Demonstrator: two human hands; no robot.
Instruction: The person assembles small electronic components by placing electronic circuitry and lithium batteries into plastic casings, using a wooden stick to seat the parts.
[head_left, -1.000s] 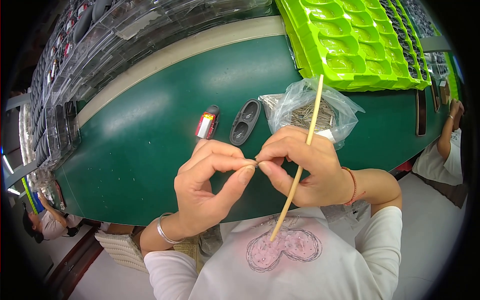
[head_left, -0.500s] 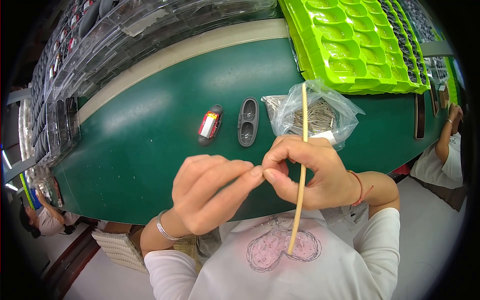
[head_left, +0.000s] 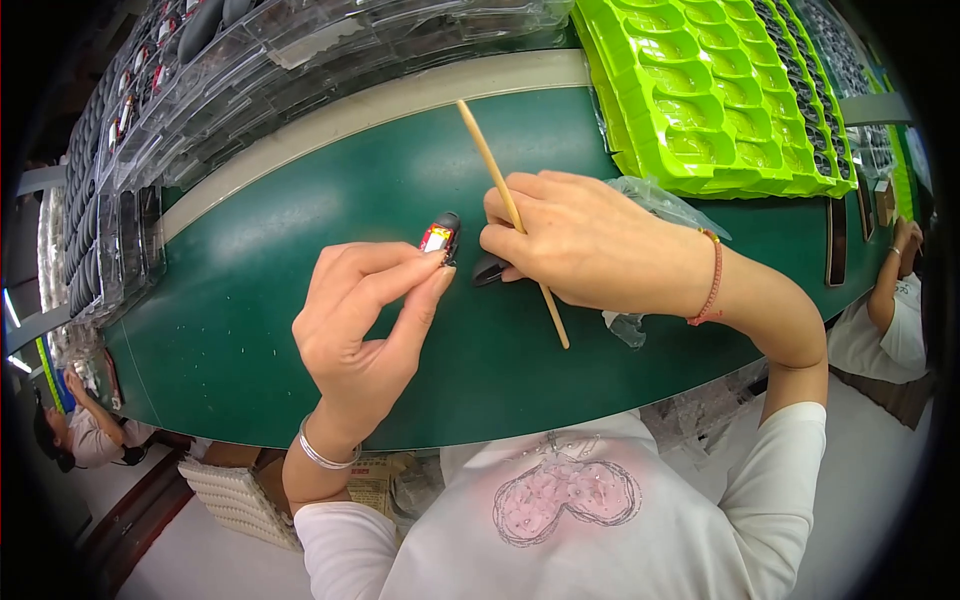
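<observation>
My left hand [head_left: 365, 320] pinches the lower end of a small dark oblong casing [head_left: 451, 220] with a red, yellow and white part inside. Whether the casing is lifted off the table cannot be seen. Closed around a thin wooden stick [head_left: 485, 150], my right hand [head_left: 580, 235] reaches over the middle of the table, the stick slanting across its fingers. Below those fingers shows part of a dark grey shell [head_left: 489, 270], mostly hidden; the fingertips are at it. A clear plastic bag [head_left: 665, 205] lies partly behind the right hand, its contents covered.
The green table [head_left: 250, 300] curves around me. A bright green moulded tray [head_left: 690, 110] stands at the far right, with dark pieces in its right-hand rows. Stacked clear trays [head_left: 330, 60] line the far left. Other people sit at both sides.
My hands have parted from their fingertip touch. The left has moved up to the casing; the right has gone forward to the grey shell, tilting the stick leftward and covering the bag.
</observation>
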